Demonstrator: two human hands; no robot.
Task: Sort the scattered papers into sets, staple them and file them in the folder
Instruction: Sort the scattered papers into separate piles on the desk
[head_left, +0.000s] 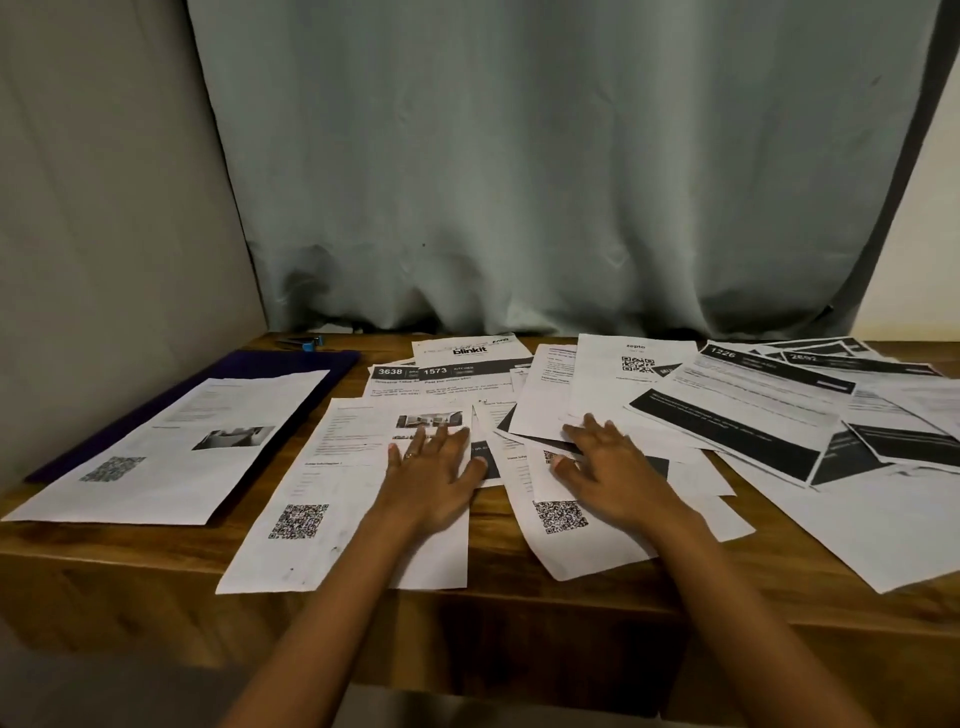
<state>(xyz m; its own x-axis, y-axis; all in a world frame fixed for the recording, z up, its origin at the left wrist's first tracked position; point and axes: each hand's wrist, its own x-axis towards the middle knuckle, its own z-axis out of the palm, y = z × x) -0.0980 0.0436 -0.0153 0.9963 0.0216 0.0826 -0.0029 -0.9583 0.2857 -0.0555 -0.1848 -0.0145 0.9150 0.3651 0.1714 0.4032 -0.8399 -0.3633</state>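
Several printed sheets lie scattered and overlapping across the wooden table (130, 551). My left hand (434, 475) lies flat, fingers spread, on a sheet with a photo and a QR code (311, 499). My right hand (610, 467) rests with straight fingers on overlapping sheets, one with a QR code (566, 530). At the left a purple folder (291, 364) lies under a single sheet with a photo and QR code (171, 452). A blue stapler (304, 343) sits at the back left, beyond the folder.
More sheets with dark headers (769, 410) pile up at the right, running to the table's right edge. Sheets marked blinkit, 3638 and 1573 (457, 364) lie at the back. A pale curtain (519, 182) hangs right behind the table; a wall stands at the left.
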